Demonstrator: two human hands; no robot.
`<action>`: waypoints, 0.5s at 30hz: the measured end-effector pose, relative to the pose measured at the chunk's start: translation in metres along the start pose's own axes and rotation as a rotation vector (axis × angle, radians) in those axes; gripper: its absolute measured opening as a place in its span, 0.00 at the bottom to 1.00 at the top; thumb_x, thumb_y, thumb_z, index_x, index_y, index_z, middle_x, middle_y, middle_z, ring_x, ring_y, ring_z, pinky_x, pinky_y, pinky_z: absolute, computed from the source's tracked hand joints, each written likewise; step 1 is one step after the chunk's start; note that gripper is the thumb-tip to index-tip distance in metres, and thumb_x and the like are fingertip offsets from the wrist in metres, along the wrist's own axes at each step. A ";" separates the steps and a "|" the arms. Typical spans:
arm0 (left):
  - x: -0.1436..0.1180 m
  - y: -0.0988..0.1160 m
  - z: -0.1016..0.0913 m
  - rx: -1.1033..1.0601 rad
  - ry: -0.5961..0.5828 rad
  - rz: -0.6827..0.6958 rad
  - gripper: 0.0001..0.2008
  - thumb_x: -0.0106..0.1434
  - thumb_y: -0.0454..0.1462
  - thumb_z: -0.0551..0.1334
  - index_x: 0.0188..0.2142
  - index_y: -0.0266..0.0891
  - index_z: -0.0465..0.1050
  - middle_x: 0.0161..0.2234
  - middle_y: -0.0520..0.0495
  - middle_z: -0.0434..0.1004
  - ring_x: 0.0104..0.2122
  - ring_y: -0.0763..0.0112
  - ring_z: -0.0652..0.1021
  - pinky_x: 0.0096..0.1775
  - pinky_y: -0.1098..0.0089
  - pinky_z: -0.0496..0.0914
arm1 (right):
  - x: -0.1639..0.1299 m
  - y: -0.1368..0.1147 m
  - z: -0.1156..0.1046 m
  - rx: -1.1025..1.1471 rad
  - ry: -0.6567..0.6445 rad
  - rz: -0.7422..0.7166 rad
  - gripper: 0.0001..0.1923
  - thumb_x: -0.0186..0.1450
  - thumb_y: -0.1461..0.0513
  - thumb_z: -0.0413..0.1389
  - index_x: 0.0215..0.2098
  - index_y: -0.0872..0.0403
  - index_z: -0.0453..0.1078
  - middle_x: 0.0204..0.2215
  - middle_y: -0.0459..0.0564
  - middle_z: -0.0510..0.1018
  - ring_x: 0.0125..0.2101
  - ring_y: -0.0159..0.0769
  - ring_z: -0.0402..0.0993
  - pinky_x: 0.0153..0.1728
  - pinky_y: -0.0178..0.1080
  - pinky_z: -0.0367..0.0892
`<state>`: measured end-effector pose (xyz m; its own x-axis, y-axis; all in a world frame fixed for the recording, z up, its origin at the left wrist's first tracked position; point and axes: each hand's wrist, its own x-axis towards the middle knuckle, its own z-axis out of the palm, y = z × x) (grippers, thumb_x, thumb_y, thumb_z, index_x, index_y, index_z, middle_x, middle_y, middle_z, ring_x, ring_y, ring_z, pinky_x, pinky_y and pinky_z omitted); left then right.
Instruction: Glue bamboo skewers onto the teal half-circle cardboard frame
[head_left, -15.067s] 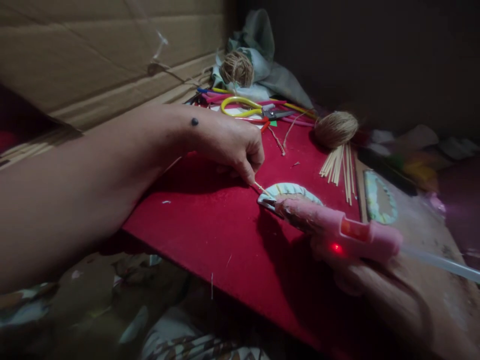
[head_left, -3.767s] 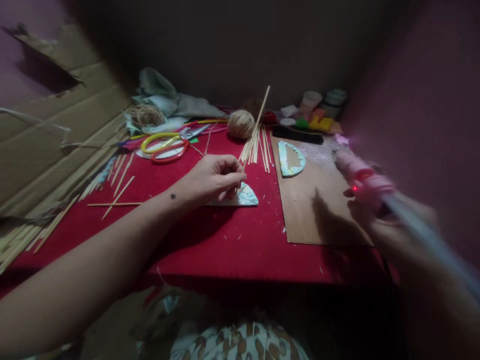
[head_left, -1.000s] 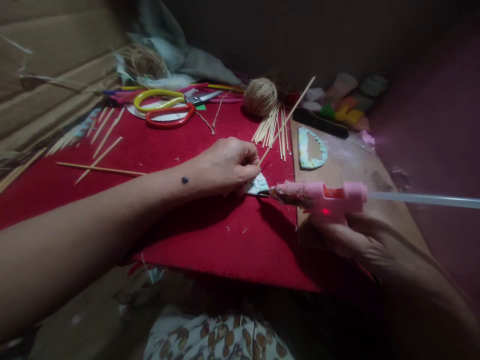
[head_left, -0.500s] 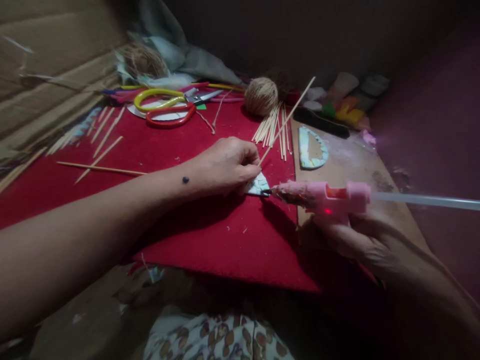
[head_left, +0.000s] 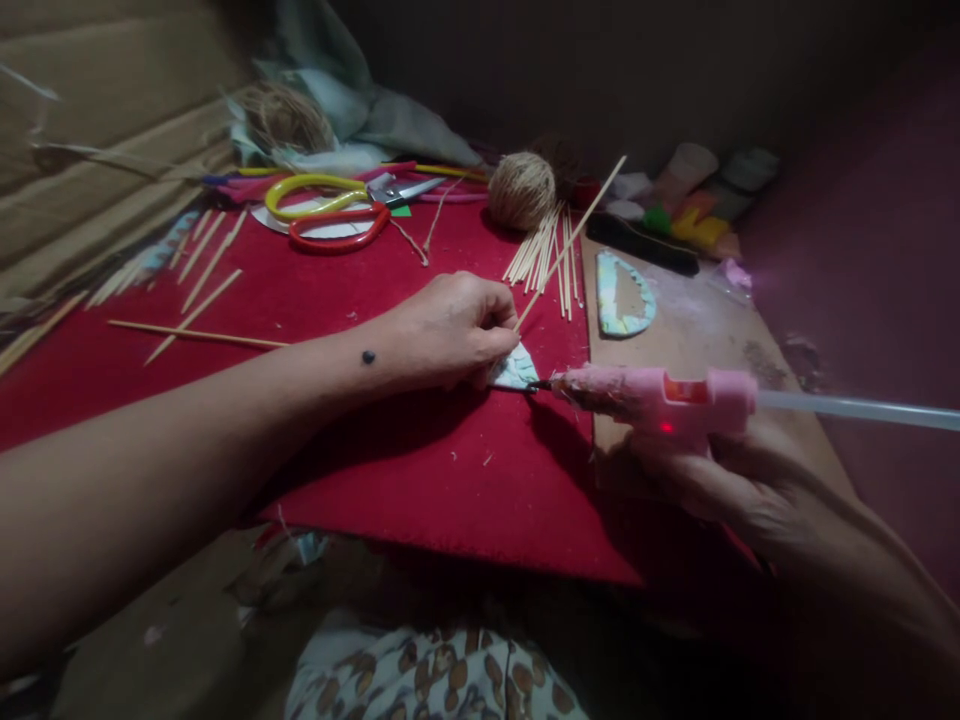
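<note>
Left hand [head_left: 450, 330] pins the patterned paper piece [head_left: 517, 368] to the red board [head_left: 420, 470], fingers closed on a thin stick [head_left: 570, 240] angling toward 1 o'clock; right hand [head_left: 720, 480] grips the pink glue gun [head_left: 660, 400], nozzle touching the paper at 3 o'clock, so the glue lands where stick meets paper

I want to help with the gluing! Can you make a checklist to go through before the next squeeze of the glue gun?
1. Glue gun held by right hand: ok.
2. Gun light on, red: ok.
3. Nozzle at edge of paper piece: ok.
4. Left hand pinning stick on the paper: ok.
5. Left fingertips very near the nozzle: not ok.
6. Glue coming out: cannot tell.
</note>
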<state>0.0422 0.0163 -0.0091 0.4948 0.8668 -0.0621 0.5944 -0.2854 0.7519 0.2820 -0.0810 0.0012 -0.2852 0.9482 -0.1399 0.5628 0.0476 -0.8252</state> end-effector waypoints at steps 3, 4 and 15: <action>0.000 0.000 0.000 0.014 0.009 -0.005 0.06 0.61 0.31 0.58 0.28 0.36 0.71 0.17 0.53 0.73 0.15 0.78 0.70 0.21 0.76 0.61 | 0.001 -0.001 0.001 -0.020 0.012 -0.024 0.24 0.67 0.54 0.54 0.61 0.44 0.68 0.47 0.49 0.81 0.41 0.43 0.80 0.39 0.38 0.75; 0.000 -0.001 0.000 0.013 0.012 -0.007 0.06 0.61 0.31 0.58 0.28 0.36 0.71 0.17 0.53 0.73 0.15 0.78 0.70 0.21 0.76 0.61 | 0.001 -0.001 0.002 -0.033 0.017 -0.029 0.23 0.67 0.54 0.54 0.60 0.44 0.68 0.47 0.49 0.81 0.41 0.43 0.80 0.38 0.37 0.75; 0.000 0.002 -0.001 -0.023 -0.026 -0.041 0.06 0.61 0.31 0.57 0.27 0.36 0.70 0.16 0.53 0.73 0.13 0.80 0.68 0.20 0.76 0.59 | 0.000 0.000 0.000 -0.083 0.016 -0.029 0.22 0.69 0.54 0.52 0.60 0.42 0.69 0.51 0.47 0.79 0.45 0.43 0.79 0.43 0.39 0.75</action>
<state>0.0433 0.0164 -0.0071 0.4870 0.8664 -0.1099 0.5997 -0.2403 0.7633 0.2822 -0.0810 0.0012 -0.2900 0.9510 -0.1071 0.6173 0.1003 -0.7803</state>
